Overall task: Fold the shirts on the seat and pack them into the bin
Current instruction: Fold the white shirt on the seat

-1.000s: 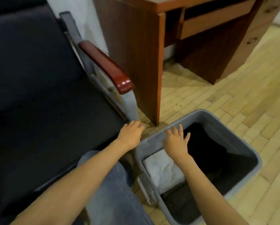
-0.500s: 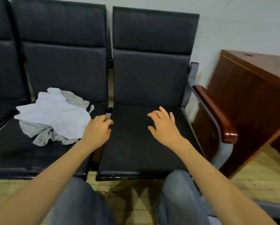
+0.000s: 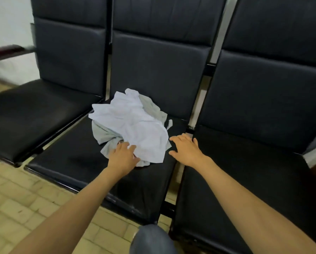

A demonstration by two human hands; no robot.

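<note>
A crumpled white shirt [image 3: 135, 125] lies on top of a grey shirt [image 3: 104, 134] in a loose pile on the middle black seat [image 3: 76, 162]. My left hand [image 3: 123, 154] touches the pile's near edge, its fingertips on the cloth where white meets grey. Just right of the pile, my right hand [image 3: 185, 149] hovers over the seat with its fingers spread and holds nothing. The bin is out of view.
Three joined black padded seats stand in a row, with a left seat [image 3: 25, 116] and a right seat [image 3: 254, 171] beside the middle one. A dark red armrest [image 3: 4, 52] shows at far left. Pale tiled floor [image 3: 25, 208] lies below, and my knee [image 3: 151, 239] is at the bottom.
The view swung from the bin on the floor up and left to the seats. Both hands moved left to the shirt pile, and my left hand now touches it.
</note>
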